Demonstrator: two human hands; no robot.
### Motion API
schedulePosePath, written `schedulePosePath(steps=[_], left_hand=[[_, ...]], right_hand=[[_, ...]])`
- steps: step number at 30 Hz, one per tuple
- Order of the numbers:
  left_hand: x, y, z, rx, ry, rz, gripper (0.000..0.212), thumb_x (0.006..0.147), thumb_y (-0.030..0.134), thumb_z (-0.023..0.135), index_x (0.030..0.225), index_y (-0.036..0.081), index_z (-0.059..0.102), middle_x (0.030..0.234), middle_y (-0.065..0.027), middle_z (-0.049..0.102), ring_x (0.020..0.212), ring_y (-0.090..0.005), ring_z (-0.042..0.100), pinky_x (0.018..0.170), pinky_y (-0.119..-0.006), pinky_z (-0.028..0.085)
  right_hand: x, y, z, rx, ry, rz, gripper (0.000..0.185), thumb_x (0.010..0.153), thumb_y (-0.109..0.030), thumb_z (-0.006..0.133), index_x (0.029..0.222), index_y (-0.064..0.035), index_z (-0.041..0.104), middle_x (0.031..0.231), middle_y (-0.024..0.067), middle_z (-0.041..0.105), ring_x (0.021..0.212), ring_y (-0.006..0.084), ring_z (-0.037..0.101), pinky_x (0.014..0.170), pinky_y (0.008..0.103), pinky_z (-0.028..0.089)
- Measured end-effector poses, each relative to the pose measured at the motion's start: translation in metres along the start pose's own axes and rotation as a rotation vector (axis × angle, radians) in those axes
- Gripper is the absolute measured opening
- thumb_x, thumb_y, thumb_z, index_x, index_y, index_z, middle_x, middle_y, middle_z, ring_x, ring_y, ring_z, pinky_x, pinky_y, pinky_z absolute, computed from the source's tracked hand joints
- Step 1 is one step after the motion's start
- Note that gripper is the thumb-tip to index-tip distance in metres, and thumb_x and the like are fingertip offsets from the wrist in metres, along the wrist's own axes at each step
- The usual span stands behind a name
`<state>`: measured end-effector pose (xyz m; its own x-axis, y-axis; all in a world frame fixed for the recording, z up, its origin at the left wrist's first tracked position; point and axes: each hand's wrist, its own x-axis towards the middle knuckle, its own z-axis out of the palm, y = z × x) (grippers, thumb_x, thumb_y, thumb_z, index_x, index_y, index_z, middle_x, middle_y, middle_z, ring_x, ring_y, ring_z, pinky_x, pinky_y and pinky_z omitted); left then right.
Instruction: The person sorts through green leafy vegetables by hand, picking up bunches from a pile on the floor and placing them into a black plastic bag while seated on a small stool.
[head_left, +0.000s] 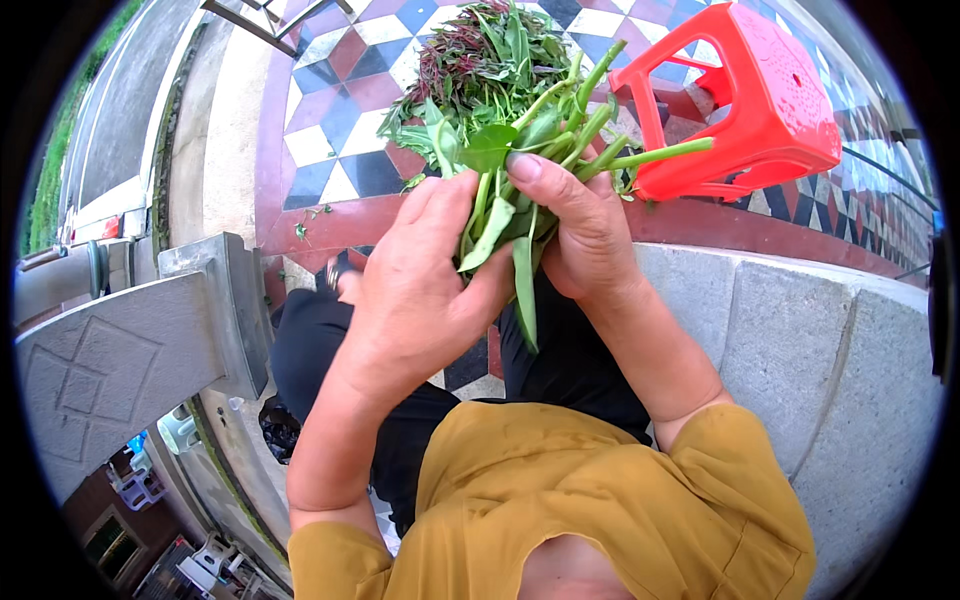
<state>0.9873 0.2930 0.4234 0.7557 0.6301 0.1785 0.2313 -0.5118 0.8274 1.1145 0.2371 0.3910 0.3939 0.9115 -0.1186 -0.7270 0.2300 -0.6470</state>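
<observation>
Up in front of my chest, both hands are on a bunch of leafy green vegetables (496, 225) with thick green stems, which look like water spinach. My right hand (589, 225) grips the bunch, its thumb lying across the leaves and cut stem ends fanning out past the fingers. On the other side, my left hand (409, 277) has the leaves between thumb and fingers, and long leaves hang down between the two hands. Beyond them on the tiled floor lies a heap of leafy greens (480, 67), some reddish-purple; its near part is hidden behind the bunch.
A red plastic stool (795, 97) lies tipped on its side to the right of the heap. Grey stone blocks (795, 330) stand at my right. A carved concrete railing (112, 367) runs along my left, near a black plastic bag (279, 431). Leaf scraps (301, 230) dot the floor.
</observation>
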Motion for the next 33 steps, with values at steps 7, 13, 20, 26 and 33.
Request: schedulePosePath(steps=[7, 13, 20, 26, 33], left_hand=[[0.019, -0.023, -0.039, -0.642, 0.026, -0.277, 0.040, 0.080, 0.023, 0.061, 0.110, -0.002, 0.054, 0.092, -0.0061, 0.057, 0.083, -0.0128, 0.053, 0.073, -0.024, 0.043], [0.054, -0.052, -0.035, -0.668, -0.126, -0.105, 0.024, 0.086, 0.020, 0.057, 0.099, 0.001, 0.060, 0.089, -0.0038, 0.062, 0.077, -0.0084, 0.058, 0.069, -0.020, 0.047], [0.068, -0.097, -0.071, -1.195, 0.089, -0.226, 0.020, 0.091, 0.017, 0.044, 0.098, 0.001, 0.053, 0.082, -0.0036, 0.057, 0.074, -0.0115, 0.057, 0.066, -0.023, 0.047], [0.074, -0.106, -0.067, -1.141, 0.098, -0.292, 0.020, 0.092, 0.017, 0.039, 0.096, 0.000, 0.050, 0.079, -0.0064, 0.054, 0.073, -0.0162, 0.053, 0.069, -0.027, 0.044], [0.098, -0.103, -0.037, -0.864, 0.083, -0.034, 0.018, 0.091, 0.016, 0.043, 0.095, 0.002, 0.055, 0.089, -0.0064, 0.062, 0.080, -0.0128, 0.057, 0.076, -0.027, 0.045]], right_hand=[[0.007, 0.008, 0.010, -0.111, -0.050, 0.071, 0.025, 0.079, -0.008, 0.061, 0.102, -0.0035, 0.055, 0.088, 0.0031, 0.059, 0.076, 0.0100, 0.058, 0.069, 0.0235, 0.050], [0.011, 0.012, 0.028, -0.213, -0.011, 0.045, 0.022, 0.079, -0.006, 0.059, 0.101, -0.0041, 0.055, 0.090, 0.0033, 0.059, 0.079, 0.0112, 0.059, 0.070, 0.0251, 0.051], [0.034, -0.007, 0.037, -0.126, 0.143, 0.019, 0.015, 0.079, -0.010, 0.056, 0.092, -0.0031, 0.055, 0.076, 0.0035, 0.056, 0.073, 0.0124, 0.058, 0.070, 0.0267, 0.049], [0.056, -0.005, 0.020, -0.087, -0.074, 0.051, 0.017, 0.079, -0.012, 0.058, 0.092, -0.0028, 0.053, 0.065, 0.0015, 0.048, 0.064, 0.0115, 0.050, 0.063, 0.0236, 0.043], [0.087, -0.006, -0.009, -0.257, -0.070, 0.021, 0.017, 0.079, -0.013, 0.061, 0.091, -0.0028, 0.056, 0.070, 0.0018, 0.053, 0.066, 0.0084, 0.052, 0.065, 0.0212, 0.044]])
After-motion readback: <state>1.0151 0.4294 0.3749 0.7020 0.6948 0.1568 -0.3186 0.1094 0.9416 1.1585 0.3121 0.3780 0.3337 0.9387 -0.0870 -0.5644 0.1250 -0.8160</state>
